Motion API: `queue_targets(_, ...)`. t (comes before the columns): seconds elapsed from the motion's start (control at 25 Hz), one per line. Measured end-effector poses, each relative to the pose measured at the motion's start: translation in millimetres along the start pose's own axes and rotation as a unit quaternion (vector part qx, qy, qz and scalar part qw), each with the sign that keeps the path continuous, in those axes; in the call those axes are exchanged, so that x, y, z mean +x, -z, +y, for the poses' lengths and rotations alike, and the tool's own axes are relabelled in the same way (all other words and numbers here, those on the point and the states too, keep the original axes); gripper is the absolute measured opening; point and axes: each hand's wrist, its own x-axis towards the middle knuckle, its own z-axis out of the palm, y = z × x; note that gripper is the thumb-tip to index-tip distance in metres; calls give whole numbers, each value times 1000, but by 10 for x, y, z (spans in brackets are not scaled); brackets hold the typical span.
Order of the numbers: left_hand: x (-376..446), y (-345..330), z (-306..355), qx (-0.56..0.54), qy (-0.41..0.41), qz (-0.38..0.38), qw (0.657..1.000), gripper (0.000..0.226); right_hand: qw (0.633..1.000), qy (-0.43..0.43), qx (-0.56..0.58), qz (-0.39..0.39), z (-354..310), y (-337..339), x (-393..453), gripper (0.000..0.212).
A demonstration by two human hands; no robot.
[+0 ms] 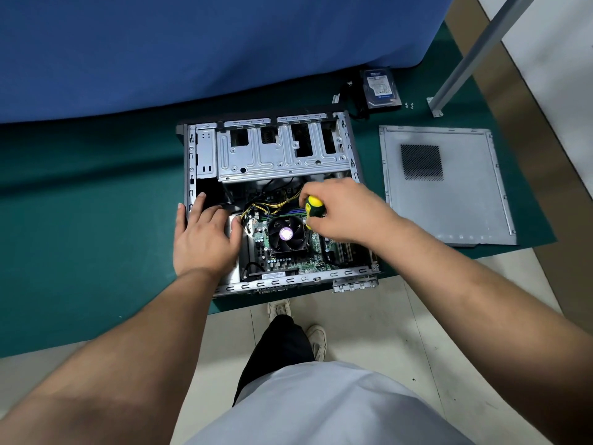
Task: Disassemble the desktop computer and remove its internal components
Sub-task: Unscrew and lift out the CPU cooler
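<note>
Right hand grips yellow-black screwdriver beside CPU cooler fan; left hand flat, fingers straight, steadying computer case; slipped tip could gouge motherboard, snag yellow cables

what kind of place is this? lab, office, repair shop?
Probably a repair or teardown workstation: a green mat covers the tiled floor, the opened computer case lies on it, and its side panel and a hard drive are laid out alongside.

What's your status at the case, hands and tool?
Left hand flat on the computer case interior. Right hand grips the screwdriver beside the CPU fan. Side panel and hard drive already out. Yellow cables nearby.
</note>
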Motion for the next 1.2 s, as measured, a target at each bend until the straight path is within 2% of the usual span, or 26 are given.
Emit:
queue_targets(0.12, -1, -2, 8, -1, 0, -2, 1000, 46, 973, -57, -217, 48, -97, 91, 32, 66)
queue_targets(0.16, -2, -2, 9, -1, -1, -1, 1000, 46, 964, -53, -255, 60, -130, 109, 40, 71)
queue_targets(0.24, -4, -1, 11, -3, -1, 1, 1000, 46, 962, 3, -269, 47, -138, 121, 61, 57)
queue_targets(0.36, -8, 1, 7, -5, 0, 1, 1000, 46, 966, 157, -189, -77, -110, 251, 81, 24)
queue_targets(0.44, -9, 3, 5, -8, -2, 2, 1000, 46, 949, 216, -197, -116, -111, 332, 100, 24)
queue_targets(0.48, -8, 3, 5, -9, -3, 3, 1000, 47, 942, 221, -226, -109, -125, 334, 105, 29)
queue_targets(0.52, -7, 3, 1, -10, -4, 3, 1000, 46, 940, 203, -261, -83, -139, 311, 111, 39)
queue_targets(0.6, -8, 0, 0, -10, -3, 2, 1000, 47, 942, 107, -318, -2, -187, 245, 91, 60)
queue_targets(0.68, -7, -7, 0, -9, -1, 3, 1000, 48, 935, 64, -346, 50, -204, 178, 99, 60)
queue_targets(0.72, -4, -7, -2, -9, -1, 2, 1000, 48, 937, 72, -340, 44, -198, 160, 119, 53)
queue_targets(0.8, -3, -13, -4, -9, -2, 2, 1000, 49, 950, 150, -271, -40, -165, 192, 146, 36)
queue_targets(0.88, -4, -16, -6, -9, -2, 4, 1000, 48, 948, 204, -211, -122, -162, 295, 137, 36)
queue_targets(0.92, -6, -17, -6, -10, -2, 4, 1000, 48, 947, 208, -204, -135, -173, 324, 128, 39)
queue_targets(1.0, -7, -17, -6, -9, -2, 4, 1000, 48, 951, 172, -242, -87, -213, 284, 95, 47)
queue_targets(1.12, -10, -20, -5, -5, -1, 2, 1000, 48, 943, 60, -326, 10, -270, 210, 80, 68)
queue_targets(1.2, -8, -20, -8, -4, -3, 2, 1000, 48, 944, 84, -319, 12, -231, 207, 117, 55)
